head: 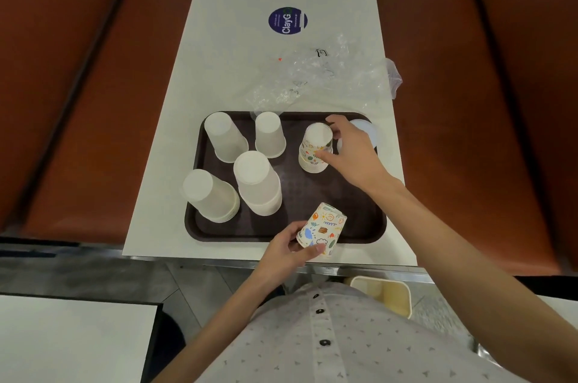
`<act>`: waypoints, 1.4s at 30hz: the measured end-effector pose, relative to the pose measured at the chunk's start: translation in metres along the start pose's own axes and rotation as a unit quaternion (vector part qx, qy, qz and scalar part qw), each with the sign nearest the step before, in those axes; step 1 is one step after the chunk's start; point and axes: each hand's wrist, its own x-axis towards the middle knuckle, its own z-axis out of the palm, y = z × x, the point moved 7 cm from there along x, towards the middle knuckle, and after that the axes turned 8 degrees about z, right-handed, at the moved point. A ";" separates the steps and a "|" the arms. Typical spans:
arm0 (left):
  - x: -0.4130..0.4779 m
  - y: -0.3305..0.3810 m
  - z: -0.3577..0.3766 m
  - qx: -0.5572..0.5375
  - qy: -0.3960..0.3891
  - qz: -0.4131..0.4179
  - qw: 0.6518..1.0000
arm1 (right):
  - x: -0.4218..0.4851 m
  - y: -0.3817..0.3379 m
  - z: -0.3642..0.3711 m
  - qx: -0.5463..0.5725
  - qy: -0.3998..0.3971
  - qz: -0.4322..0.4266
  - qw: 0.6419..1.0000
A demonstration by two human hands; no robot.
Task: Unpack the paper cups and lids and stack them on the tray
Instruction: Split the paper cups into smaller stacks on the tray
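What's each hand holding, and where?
Left hand: a patterned cup, by its wide open end. Right hand: the patterned cup stack on the tray, by its upper sides.

Left forearm bare, angled up from lower left; left hand [292, 249] near body, fingers and thumb curled round tilted patterned cup [323, 228], thumb on near side; right arm bare, stretched forward from lower right; right hand [352, 153] palm down, thumb and fingers gripping top of patterned stack [314, 151]

Four white cup stacks [258, 182] crowd the tray's [359, 220] left side. Its middle and near right corner are bare. Crumpled plastic wrap [325, 76] lies behind it.
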 end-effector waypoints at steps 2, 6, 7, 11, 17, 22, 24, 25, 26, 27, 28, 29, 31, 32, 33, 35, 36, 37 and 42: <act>0.001 0.001 0.000 0.003 -0.002 -0.001 1.000 | -0.011 0.000 -0.010 0.007 0.018 0.001 1.000; 0.004 0.003 0.000 0.001 -0.005 -0.002 1.000 | -0.046 0.016 -0.036 0.066 0.053 0.028 0.996; 0.004 0.004 0.001 0.001 -0.005 -0.001 1.000 | -0.056 0.024 -0.037 0.088 0.042 0.045 0.994; 0.007 0.006 0.005 0.007 -0.021 0.001 1.000 | -0.089 0.064 -0.005 0.144 -0.074 0.127 0.979; 0.014 0.011 0.011 0.017 -0.030 0.022 0.999 | -0.117 0.076 0.038 0.216 -0.147 0.167 0.951; 0.019 0.011 0.008 -0.003 -0.019 0.033 0.999 | -0.112 0.072 0.038 0.286 -0.114 0.196 0.931; 0.019 0.010 0.007 0.000 -0.017 0.036 0.999 | -0.109 0.074 0.035 0.290 -0.109 0.205 0.928; 0.018 0.010 0.006 0.003 -0.017 0.036 0.999 | -0.107 0.074 0.034 0.284 -0.113 0.205 0.930; 0.018 0.010 0.006 0.004 -0.016 0.035 0.999 | -0.105 0.074 0.033 0.276 -0.119 0.203 0.932; 0.017 0.010 0.007 0.004 -0.016 0.033 0.999 | -0.104 0.074 0.033 0.267 -0.125 0.201 0.934; 0.017 0.009 0.007 0.003 -0.016 0.032 0.999 | -0.103 0.074 0.032 0.263 -0.130 0.199 0.935; 0.017 0.008 0.007 0.003 -0.015 0.031 0.999 | -0.103 0.075 0.032 0.260 -0.132 0.197 0.936; 0.017 0.009 0.008 0.002 -0.011 0.028 1.000 | -0.101 0.073 0.028 0.261 -0.126 0.189 0.938; 0.017 0.009 0.007 0.001 -0.009 0.027 1.000 | -0.100 0.073 0.025 0.267 -0.116 0.186 0.938; 0.017 0.008 0.007 0.001 -0.008 0.025 1.000 | -0.098 0.072 0.020 0.274 -0.102 0.184 0.938; 0.017 0.006 0.006 0.004 -0.005 0.020 1.000 | -0.093 0.071 0.007 0.293 -0.065 0.183 0.936; 0.016 0.006 0.004 0.005 -0.003 0.018 1.000 | -0.090 0.069 -0.001 0.303 -0.044 0.177 0.935; 0.016 0.006 0.003 0.003 0.000 0.017 1.000 | -0.087 0.067 -0.008 0.306 -0.025 0.166 0.937; 0.014 0.006 -0.001 -0.004 0.006 0.021 1.000 | -0.073 0.033 -0.043 0.228 0.043 0.070 0.970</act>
